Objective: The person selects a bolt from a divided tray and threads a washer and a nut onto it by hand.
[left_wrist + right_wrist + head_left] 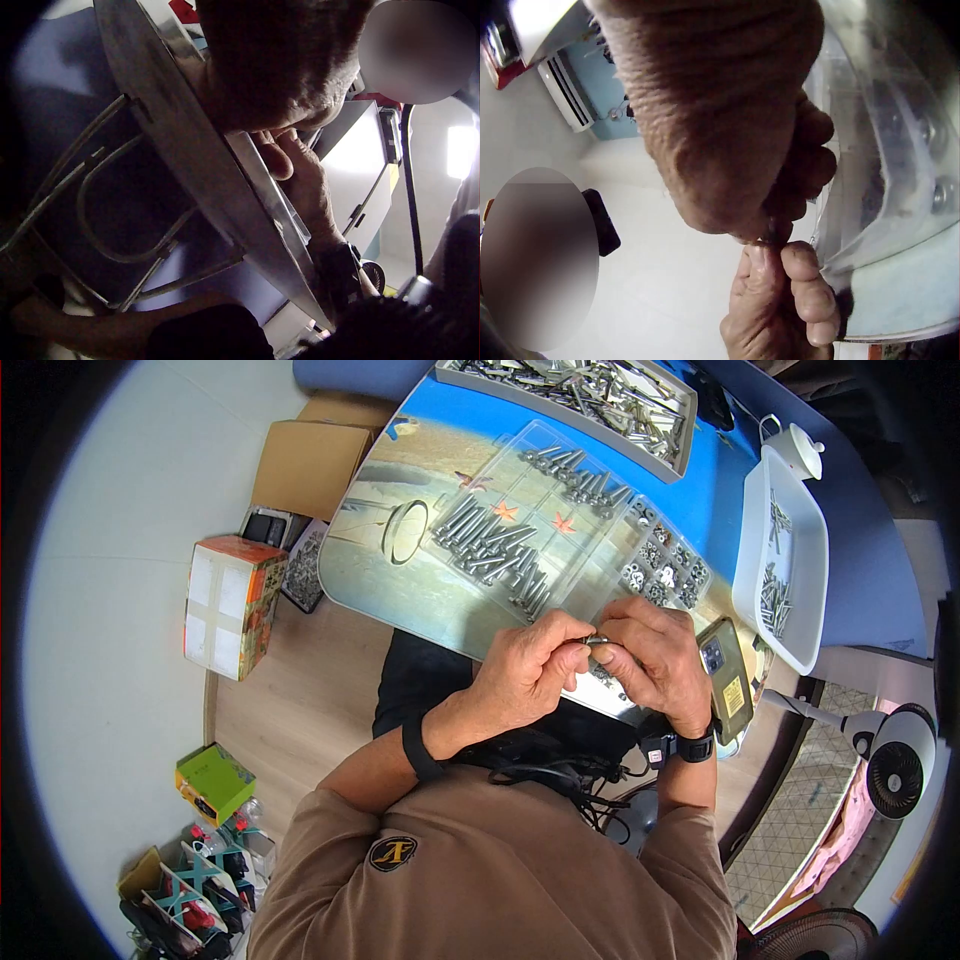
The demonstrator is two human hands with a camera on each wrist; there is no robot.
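Over the table's near edge, the left hand (525, 672) and right hand (655, 660) meet fingertip to fingertip. Between them they pinch a small metal fastener (594, 641), mostly covered by the fingers; I cannot tell its exact kind. In the right wrist view the left thumb and forefinger (801, 259) come up from below to the right hand's fingers. Just beyond the hands lies a clear plastic organizer (590, 572) with bolts (485, 545) in its long compartments and nuts and washers (660, 555) in its small ones. Loose small hardware (603, 675) lies beneath the hands.
A grey box of mixed bolts (688, 445) stands at the back. On the right are a white tray (742, 575) with screws, a white lidded pot (797, 452) and a phone (733, 685) beside the right wrist. Cartons (235, 605) stand left of the table (370, 585).
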